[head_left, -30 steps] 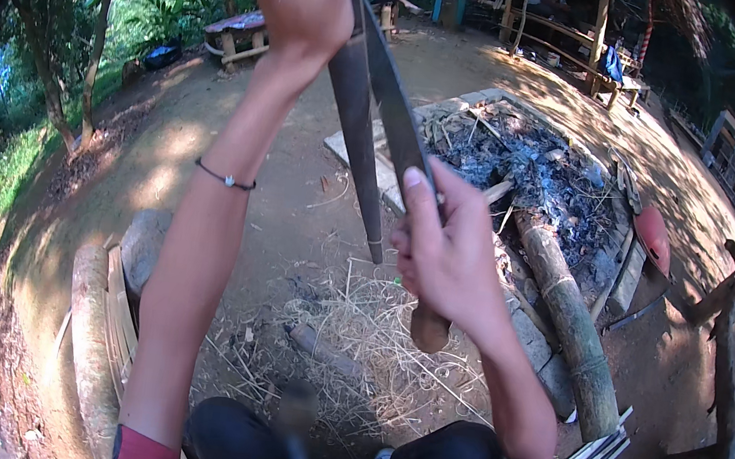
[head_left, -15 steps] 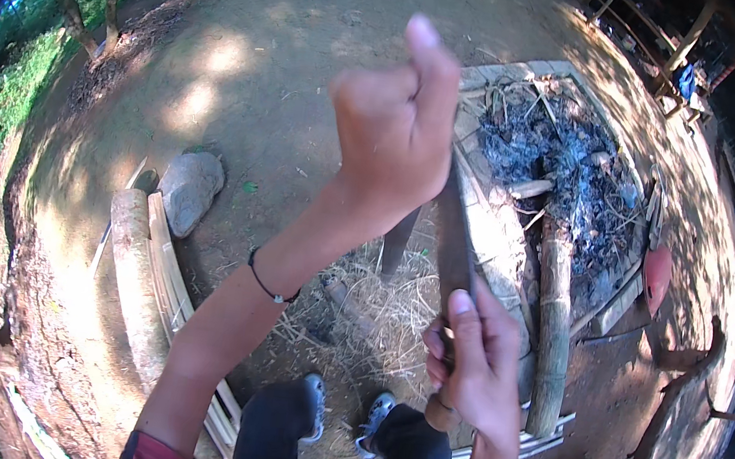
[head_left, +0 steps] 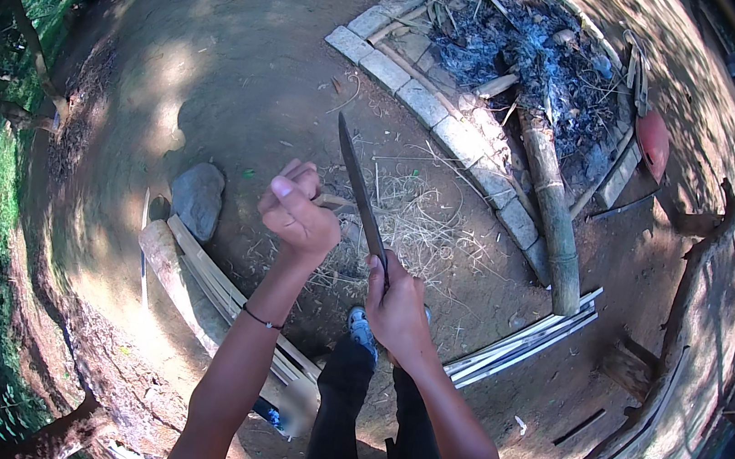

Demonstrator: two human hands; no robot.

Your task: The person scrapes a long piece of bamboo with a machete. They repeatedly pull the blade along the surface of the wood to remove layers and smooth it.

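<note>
My right hand point(head_left: 396, 311) is closed round the handle of a machete point(head_left: 361, 183), its long dark blade pointing up and away. Just left of it, my left hand point(head_left: 300, 214) is closed, thumb uppermost. A thin tan strip, apparently split bamboo point(head_left: 334, 202), sticks out of the left fist toward the blade. Most of that strip is hidden by the hand, and I cannot tell whether it touches the blade. Below both hands, pale shavings point(head_left: 418, 231) lie scattered on the dirt.
A stone-edged fire pit point(head_left: 424, 103) with ash is at the far right, and a bamboo pole point(head_left: 555, 220) juts from it. Split strips point(head_left: 524, 336) lie right of my feet. A rock point(head_left: 198, 198) and a log point(head_left: 174, 270) with more strips stand left. A red object point(head_left: 651, 145) lies beyond the pit.
My left hand has come down from high in the view to beside the blade. The right hand with the machete has shifted left and up. The whole view has turned, so the pit sits higher.
</note>
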